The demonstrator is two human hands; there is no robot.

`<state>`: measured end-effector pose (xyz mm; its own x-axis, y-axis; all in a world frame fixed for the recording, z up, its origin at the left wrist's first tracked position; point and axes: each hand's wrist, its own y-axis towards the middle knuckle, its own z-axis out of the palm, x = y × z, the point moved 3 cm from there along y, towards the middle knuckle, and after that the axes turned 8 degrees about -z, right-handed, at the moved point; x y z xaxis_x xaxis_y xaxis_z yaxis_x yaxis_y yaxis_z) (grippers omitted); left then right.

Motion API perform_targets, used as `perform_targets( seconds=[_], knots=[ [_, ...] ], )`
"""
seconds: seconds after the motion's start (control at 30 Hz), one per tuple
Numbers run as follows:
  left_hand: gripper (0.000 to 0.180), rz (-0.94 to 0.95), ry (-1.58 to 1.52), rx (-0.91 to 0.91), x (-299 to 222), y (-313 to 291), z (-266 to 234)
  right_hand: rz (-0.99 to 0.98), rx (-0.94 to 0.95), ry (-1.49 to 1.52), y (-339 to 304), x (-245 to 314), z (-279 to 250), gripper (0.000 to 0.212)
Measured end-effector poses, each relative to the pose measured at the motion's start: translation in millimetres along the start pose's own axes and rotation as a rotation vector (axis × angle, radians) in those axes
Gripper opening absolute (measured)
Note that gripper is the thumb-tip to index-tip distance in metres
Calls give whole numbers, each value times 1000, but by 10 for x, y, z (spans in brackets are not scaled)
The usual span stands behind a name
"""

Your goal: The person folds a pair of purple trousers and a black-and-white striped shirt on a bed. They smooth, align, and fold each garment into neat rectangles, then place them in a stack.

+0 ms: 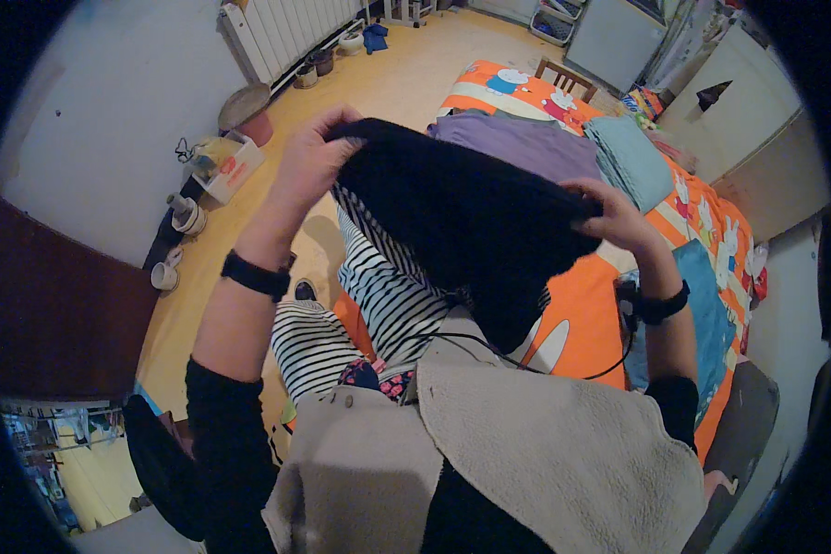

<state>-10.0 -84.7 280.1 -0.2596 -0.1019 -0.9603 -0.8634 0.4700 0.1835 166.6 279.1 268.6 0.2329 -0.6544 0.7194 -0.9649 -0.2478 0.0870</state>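
Observation:
A black piece of clothing (462, 208) is stretched between my two hands, its lower part hanging over my lap. At its upper left corner my left hand (319, 152) pinches the fabric, thumb on top. The upper right edge is gripped by my right hand (616, 214), with the fingers curled over it. Black-and-white striped cloth (374, 226) shows along the garment's left underside; whether it is the lining I cannot tell. Striped trousers (314, 342) cover my legs. Beyond the garment, a folded purple cloth (517, 143) lies on the bed, beside a folded pale teal cloth (630, 159).
An orange bedcover with cartoon rabbits (572, 319) spreads to my right, with a darker teal cloth (702, 314) on it. A thin black cable (499, 351) crosses my lap. Along the left wall stand a white box (231, 171), flowerpots (188, 217) and a radiator (291, 37).

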Motion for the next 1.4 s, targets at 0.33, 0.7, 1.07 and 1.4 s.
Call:
perform_targets(
  seconds=[0.33, 0.7, 1.07, 1.4],
  knots=[
    [22, 523, 420, -462, -1369, 314, -775, -429, -628, -162, 442, 480, -1443, 31],
    [11, 468, 699, -219, -1443, -593, -781, -423, -522, -145, 185, 1064, -1194, 27],
    [10, 350, 841, -207, -1192, -789, -1348, -69, 12, -374, 67, 1094, -862, 31],
    [24, -209, 469, -166, -702, -577, -1470, 41, -209, -188, 208, 827, -837, 20]
  ],
)
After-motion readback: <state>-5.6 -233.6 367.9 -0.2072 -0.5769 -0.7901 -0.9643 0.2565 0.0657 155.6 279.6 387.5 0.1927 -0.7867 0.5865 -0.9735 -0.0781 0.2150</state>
